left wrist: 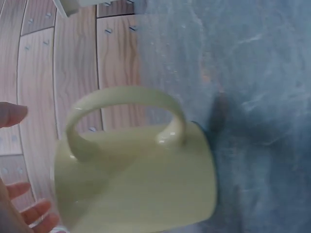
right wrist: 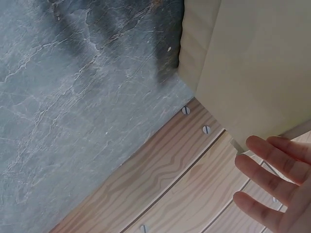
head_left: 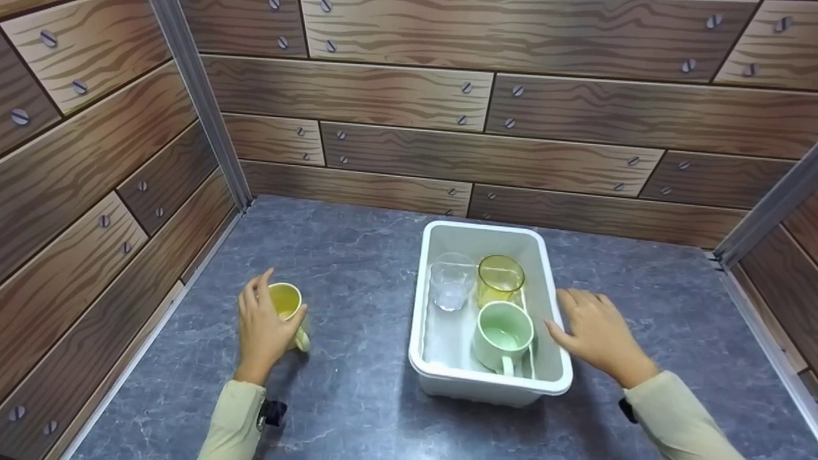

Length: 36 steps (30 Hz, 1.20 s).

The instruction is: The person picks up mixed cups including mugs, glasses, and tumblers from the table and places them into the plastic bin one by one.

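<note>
On the left side of the table a pale yellow mug [head_left: 285, 300] stands upright, its handle toward the person. My left hand [head_left: 265, 326] hovers about its rim with thumb and fingers spread; the left wrist view shows the fingers [left wrist: 36, 213] apart from the mug's wall. At the right rim of a white plastic bin [head_left: 418, 319] is my right hand [head_left: 597, 332], its thumb reaching over the edge and its fingers [right wrist: 267, 177] extended near the bin's outer side. Inside the bin are a green mug [head_left: 503, 335], an amber glass [head_left: 501, 278] and a clear glass [head_left: 452, 284].
The blue-grey marbled table [head_left: 358, 396] lies under everything. Wood-patterned panels [head_left: 396, 147] wall it at the back and both sides, with metal posts [head_left: 208, 108] at the corners. Open tabletop lies between the yellow mug and the bin.
</note>
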### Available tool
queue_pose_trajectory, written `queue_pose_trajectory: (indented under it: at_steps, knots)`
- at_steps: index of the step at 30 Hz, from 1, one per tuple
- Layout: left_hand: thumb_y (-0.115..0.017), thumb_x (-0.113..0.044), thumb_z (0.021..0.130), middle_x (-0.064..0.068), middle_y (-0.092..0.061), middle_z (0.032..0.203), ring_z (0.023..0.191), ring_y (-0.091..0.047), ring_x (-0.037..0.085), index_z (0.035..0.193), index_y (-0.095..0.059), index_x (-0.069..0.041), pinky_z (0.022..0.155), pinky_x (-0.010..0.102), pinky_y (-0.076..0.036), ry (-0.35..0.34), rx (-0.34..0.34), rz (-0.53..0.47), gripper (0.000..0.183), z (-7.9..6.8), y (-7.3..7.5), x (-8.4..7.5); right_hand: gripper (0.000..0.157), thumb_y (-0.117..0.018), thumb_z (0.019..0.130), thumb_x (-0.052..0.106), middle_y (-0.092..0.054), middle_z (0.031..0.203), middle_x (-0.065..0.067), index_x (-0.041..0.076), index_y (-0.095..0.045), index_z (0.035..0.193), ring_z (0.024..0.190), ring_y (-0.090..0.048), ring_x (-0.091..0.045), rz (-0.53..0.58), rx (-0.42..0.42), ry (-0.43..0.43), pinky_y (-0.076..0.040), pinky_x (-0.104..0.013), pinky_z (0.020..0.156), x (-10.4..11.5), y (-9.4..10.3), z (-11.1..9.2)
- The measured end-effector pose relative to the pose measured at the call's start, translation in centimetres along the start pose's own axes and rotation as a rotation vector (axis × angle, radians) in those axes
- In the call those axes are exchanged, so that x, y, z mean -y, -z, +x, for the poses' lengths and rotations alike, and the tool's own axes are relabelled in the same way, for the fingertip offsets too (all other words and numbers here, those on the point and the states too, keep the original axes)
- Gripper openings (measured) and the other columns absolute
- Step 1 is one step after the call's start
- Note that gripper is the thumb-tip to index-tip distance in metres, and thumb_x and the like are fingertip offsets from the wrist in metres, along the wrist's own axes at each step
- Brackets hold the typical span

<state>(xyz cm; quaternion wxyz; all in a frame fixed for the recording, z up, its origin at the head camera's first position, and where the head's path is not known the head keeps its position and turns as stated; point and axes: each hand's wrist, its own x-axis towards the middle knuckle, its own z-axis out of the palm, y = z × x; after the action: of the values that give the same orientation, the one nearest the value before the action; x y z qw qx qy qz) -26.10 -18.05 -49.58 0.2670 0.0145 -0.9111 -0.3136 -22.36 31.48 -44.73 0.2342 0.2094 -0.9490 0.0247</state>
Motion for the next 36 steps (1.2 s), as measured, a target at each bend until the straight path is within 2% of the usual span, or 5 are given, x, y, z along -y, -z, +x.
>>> queue_pose_trajectory:
  at_steps: [9,15,22,36]
  knots:
    - [-0.08,-0.029,0.07,0.026,-0.036,0.132,0.124,-0.036,0.041,0.14,-0.033,-0.005,0.101,0.056,-0.033,0.146,0.048,-0.039,0.088,0.0,-1.2,1.5,0.046,-0.059,0.081,0.034,-0.064,0.094,-0.022,-0.005,-0.058,0.104,0.09,-0.061,-0.036,0.007,0.009,0.0,-0.046,-0.051,0.076,0.0,0.0,0.0]
    - [-0.081,-0.027,0.068,0.027,-0.037,0.132,0.122,-0.037,0.042,0.141,-0.031,-0.002,0.103,0.055,-0.033,0.213,0.062,-0.063,0.092,-0.1,-1.6,1.9,0.046,-0.059,0.081,0.034,-0.064,0.094,-0.022,-0.006,-0.058,0.105,0.09,-0.062,-0.036,0.015,0.015,0.003,-0.046,-0.05,0.074,0.1,0.0,-0.1]
    - [-0.081,-0.026,0.067,0.029,-0.041,0.132,0.122,-0.04,0.044,0.139,-0.035,0.004,0.103,0.056,-0.034,0.218,0.041,-0.121,0.091,0.0,-1.6,2.0,0.046,-0.06,0.08,0.032,-0.065,0.095,-0.023,-0.006,-0.058,0.106,0.09,-0.062,-0.037,0.023,0.007,0.01,-0.046,-0.051,0.074,0.1,0.0,-0.2]
    - [-0.083,-0.026,0.064,0.03,-0.044,0.133,0.122,-0.042,0.046,0.136,-0.039,0.006,0.102,0.057,-0.035,0.175,0.098,-0.124,0.09,0.9,-1.7,1.5,0.045,-0.059,0.08,0.033,-0.064,0.089,-0.021,-0.005,-0.058,0.103,0.083,-0.062,-0.036,0.016,-0.011,0.027,-0.046,-0.05,0.07,0.0,0.0,-0.1]
